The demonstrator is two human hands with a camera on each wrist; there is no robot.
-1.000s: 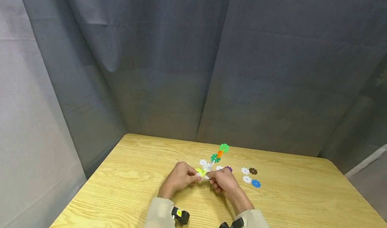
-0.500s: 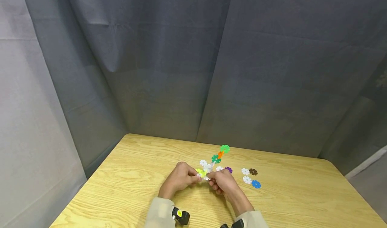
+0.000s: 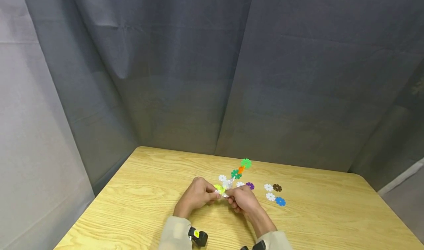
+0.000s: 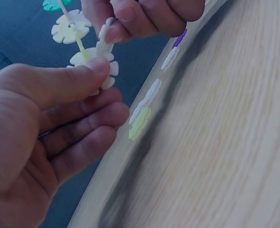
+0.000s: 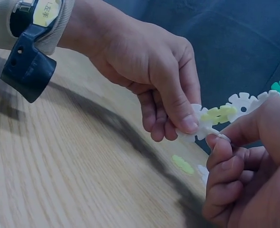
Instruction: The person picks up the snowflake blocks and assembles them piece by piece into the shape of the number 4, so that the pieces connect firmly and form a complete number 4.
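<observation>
A chain of interlocked notched plastic discs rises from between the two hands. Its light green disc (image 3: 246, 163), orange disc (image 3: 241, 169) and dark green disc (image 3: 236, 174) show at the far end. My left hand (image 3: 197, 194) pinches the white disc (image 4: 112, 69) at the near end between thumb and fingers, beside a yellow disc (image 5: 219, 114) of the chain. With thumb and forefinger, my right hand (image 3: 244, 198) pinches a second white disc (image 5: 220, 135), seen edge-on, right at the rim of the left hand's disc. Fingers partly cover both white discs.
Loose discs lie flat on the wooden table (image 3: 149, 183): a purple disc (image 3: 250, 186), a brown disc (image 3: 277, 187), a blue disc (image 3: 280, 201), a yellow disc (image 4: 140, 123) and several white ones. Grey curtains (image 3: 185, 77) hang behind the table's back edge.
My right hand has shifted slightly left, toward the left hand, with its white disc. The chain sways a little; my left hand keeps its place and its pinch.
</observation>
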